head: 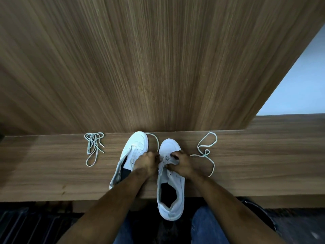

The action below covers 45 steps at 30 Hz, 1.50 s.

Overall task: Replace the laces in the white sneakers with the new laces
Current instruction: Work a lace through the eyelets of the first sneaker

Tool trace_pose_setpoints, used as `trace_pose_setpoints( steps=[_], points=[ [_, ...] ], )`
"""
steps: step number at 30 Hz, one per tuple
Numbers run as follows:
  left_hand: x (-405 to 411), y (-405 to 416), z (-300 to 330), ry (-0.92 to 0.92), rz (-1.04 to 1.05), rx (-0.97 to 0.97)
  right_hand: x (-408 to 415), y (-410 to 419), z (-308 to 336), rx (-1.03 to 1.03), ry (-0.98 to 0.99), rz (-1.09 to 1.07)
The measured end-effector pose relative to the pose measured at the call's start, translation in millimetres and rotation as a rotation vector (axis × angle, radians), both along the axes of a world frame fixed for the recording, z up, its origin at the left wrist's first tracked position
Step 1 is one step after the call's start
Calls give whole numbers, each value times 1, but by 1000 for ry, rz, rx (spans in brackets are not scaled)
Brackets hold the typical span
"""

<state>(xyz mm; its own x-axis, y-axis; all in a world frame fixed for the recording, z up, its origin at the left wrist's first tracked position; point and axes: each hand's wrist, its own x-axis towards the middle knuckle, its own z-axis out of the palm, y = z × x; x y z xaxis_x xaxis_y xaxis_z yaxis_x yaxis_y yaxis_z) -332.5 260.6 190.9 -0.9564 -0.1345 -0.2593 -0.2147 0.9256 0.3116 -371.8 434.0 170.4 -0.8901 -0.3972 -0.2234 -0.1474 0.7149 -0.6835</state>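
Broadly, you sit at a long wood-grain surface (52,173) backed by a tall panel (140,59) of the same grain, with a pale wall showing at the right edge and your jeans below the front lip.

Two white sneakers stand toe-away on it, side by side and near each other. Your left sneaker (133,150) leans open, with no lace that I can make out. Your right sneaker (170,176) hangs its heel over the front edge, and both hands work at its lower eyelets.

Your left hand (146,162) is closed, its grip apparently pinched on the lace at the shoe's inner side; your right hand (182,162) is closed likewise over the tongue and eyelets. Exactly what each finger holds is hidden.

One loose lace (205,152) trails in loops from under your right hand across the surface, and a strand (154,138) arcs from your left hand toward the panel. I cannot tell whether it is going in or coming out.

A bundled pair of laces (93,147) lies untouched, well apart to the left. So I judge you early on, with most of the lacing left.
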Motion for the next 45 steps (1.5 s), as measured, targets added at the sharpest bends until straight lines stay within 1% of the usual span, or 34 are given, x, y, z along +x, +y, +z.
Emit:
trace_pose_setpoints(
  steps=[2, 3, 5, 7, 11, 12, 16, 17, 19, 21, 22, 23, 24, 25, 27, 29, 30, 32, 35, 36, 38, 40, 41, 43, 44, 45],
  points=[
    [0, 1, 7, -19, -4, -62, 0, -1, 1, 8, 10, 13],
    [-1, 2, 13, -14, 12, -31, 1, -1, 2, 8, 8, 19],
    [-9, 4, 24, 28, 104, 162, 3, -1, 5, -1, -6, 16],
    [-20, 7, 42, 139, 200, 383, 4, 0, 4, 2, -27, 1],
    [-49, 2, 103, 373, 444, 971, 4, 1, 5, 16, -47, 14],
    [-57, -2, 119, 421, 462, 1058, 5, 1, 7, 19, -45, 24],
    [-82, -12, 182, 647, 468, 1257, 5, 1, 6, 9, -30, 30],
    [-85, -13, 192, 688, 481, 1317, 5, 1, 4, 6, -19, 26],
    [-86, -14, 198, 729, 495, 1362, 3, 2, -2, 9, -9, 26],
    [-83, -13, 182, 737, 506, 1288, 3, 2, 0, 16, 0, 34],
    [-80, -14, 167, 721, 515, 1179, 3, 1, 0, 17, 7, 40],
    [-76, -16, 145, 663, 520, 1022, 3, 1, 1, 20, 1, 42],
    [-68, -16, 124, 558, 522, 827, 3, 1, 0, 26, -7, 40],
    [-59, -16, 101, 450, 471, 635, 3, 1, 0, 29, 0, 39],
    [-39, -14, 64, 277, 238, 340, 3, 2, 1, 34, 22, 46],
    [-22, -8, 37, 98, -28, 181, 3, 2, 2, 30, 16, 46],
    [-14, -4, 28, 13, -113, 120, 3, 2, 3, 27, 4, 45],
    [-4, 3, 19, -11, -160, 7, 3, 1, 3, 20, -12, 39],
    [-1, 6, 22, 42, -200, -283, 4, 0, 4, 10, -4, 33],
    [-2, 5, 24, 54, -199, -322, 4, 0, 4, 12, 3, 36],
    [-4, 3, 25, 81, -171, -294, 4, 0, 3, 14, 11, 40],
    [-10, 6, 35, 129, -86, -185, 4, 1, 4, 16, -1, 31],
    [-16, 6, 40, 184, 4, -94, 3, 1, 3, 16, -3, 29],
    [-29, 1, 58, 278, 209, 190, 3, 1, 3, 26, -5, 33],
    [-35, -3, 67, 280, 271, 327, 2, 2, 3, 38, -4, 39],
    [-40, -9, 73, 259, 286, 421, 2, 2, 4, 56, -2, 52]
  ],
)
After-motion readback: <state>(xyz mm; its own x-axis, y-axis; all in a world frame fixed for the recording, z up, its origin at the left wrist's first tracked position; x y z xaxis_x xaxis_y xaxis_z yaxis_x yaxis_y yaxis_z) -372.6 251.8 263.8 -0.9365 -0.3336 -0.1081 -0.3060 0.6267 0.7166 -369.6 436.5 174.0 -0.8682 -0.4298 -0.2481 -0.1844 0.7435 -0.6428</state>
